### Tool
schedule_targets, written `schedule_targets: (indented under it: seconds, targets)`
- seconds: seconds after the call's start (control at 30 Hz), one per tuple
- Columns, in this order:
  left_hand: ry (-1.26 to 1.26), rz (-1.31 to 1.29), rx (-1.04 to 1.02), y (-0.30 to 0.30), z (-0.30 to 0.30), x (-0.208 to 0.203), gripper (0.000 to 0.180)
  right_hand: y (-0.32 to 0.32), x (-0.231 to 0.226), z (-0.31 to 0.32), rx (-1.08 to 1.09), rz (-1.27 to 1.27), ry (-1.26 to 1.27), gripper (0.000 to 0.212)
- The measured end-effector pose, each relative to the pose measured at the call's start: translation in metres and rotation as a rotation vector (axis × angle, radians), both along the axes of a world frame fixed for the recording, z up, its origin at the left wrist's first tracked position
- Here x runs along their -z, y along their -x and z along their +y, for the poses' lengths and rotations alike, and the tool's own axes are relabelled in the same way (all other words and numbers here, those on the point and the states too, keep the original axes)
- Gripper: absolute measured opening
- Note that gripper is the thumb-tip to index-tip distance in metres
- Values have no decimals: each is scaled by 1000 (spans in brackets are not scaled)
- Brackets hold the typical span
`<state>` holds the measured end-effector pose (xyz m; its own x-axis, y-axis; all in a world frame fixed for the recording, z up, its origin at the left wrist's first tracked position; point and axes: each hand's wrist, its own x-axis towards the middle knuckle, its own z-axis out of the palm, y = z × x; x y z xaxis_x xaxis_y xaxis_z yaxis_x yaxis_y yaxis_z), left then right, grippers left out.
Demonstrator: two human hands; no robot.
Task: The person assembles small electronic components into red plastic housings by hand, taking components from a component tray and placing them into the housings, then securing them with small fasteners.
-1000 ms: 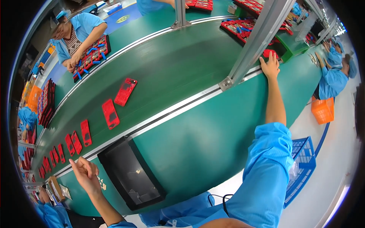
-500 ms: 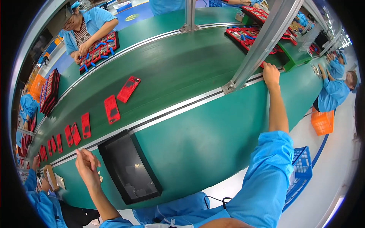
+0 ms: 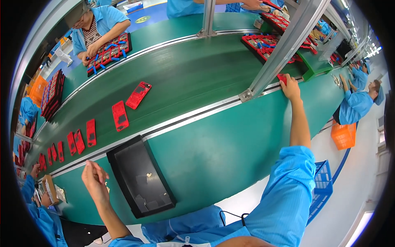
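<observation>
One red phone-shaped housing (image 3: pixel 281 78) is pinched by fingertips of the right hand (image 3: pixel 291 88); the metal post (image 3: pixel 277 51) stands just left of that hand, so a leftward swing could knock the housing loose. Left hand (image 3: pixel 95 181): half-curled, any contents cannot be told

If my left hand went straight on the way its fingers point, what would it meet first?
Probably the silver rail along the near edge of the green belt, just ahead of your left hand. Height is unclear; if it passes above, a red case beyond may come first.
</observation>
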<state>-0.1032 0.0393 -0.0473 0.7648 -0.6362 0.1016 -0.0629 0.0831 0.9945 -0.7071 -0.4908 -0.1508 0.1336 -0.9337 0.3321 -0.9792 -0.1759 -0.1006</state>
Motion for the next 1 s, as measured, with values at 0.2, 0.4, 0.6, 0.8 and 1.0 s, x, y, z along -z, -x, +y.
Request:
schedule_targets:
  seconds: [0.2, 0.4, 0.6, 0.8, 1.0]
  targets:
    - [-46, -29, 19, -1, 14, 8, 39, -15, 0, 71, 139, -656, 46, 65]
    - [-83, 25, 23, -11, 52, 17, 37, -112, -29, 220, -40, -1064, 31, 56]
    - [-132, -4, 396, 6, 34, 10, 31, -255, -71, 322, -597, -1041, -38, 69]
    - [-184, 213, 487, 16, 29, 5, 30, -400, -92, 409, -1296, -701, -65, 76]
    - [-36, 233, 357, 4, 75, 23, 22, -443, -104, 446, -1358, -726, -489, 64]
